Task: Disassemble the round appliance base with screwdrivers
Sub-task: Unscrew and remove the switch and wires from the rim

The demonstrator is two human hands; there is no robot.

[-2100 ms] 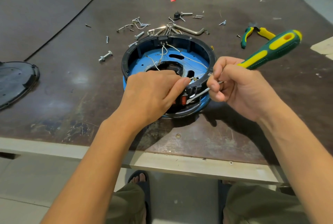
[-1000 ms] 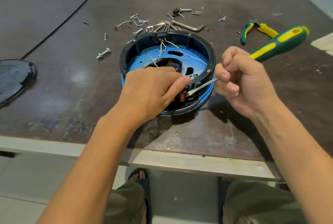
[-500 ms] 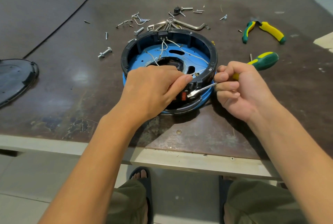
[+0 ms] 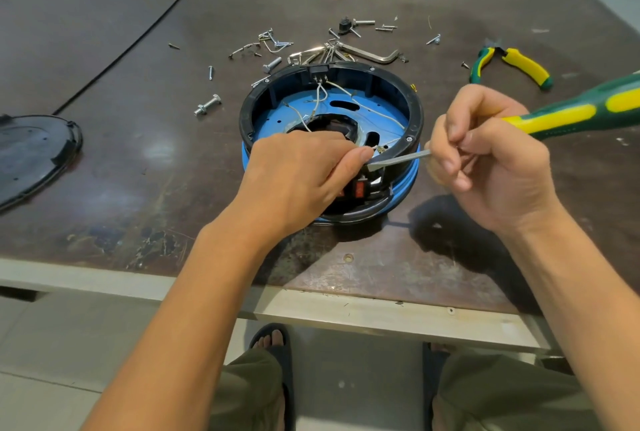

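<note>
L hand (image 4: 298, 181) on base (image 4: 330, 94) — R hand (image 4: 491, 167) grips screwdriver (image 4: 568, 115).

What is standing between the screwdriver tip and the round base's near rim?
Nothing visible. The screwdriver tip reaches the round base rim above the red switch; the thumb of the left hand lies beside it, not across.

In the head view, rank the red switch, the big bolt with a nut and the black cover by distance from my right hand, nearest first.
1. red switch, on the round base's near side, just left of the right hand.
2. big bolt, on the table beyond the base's left side.
3. black cover, at the view's far left.
</note>
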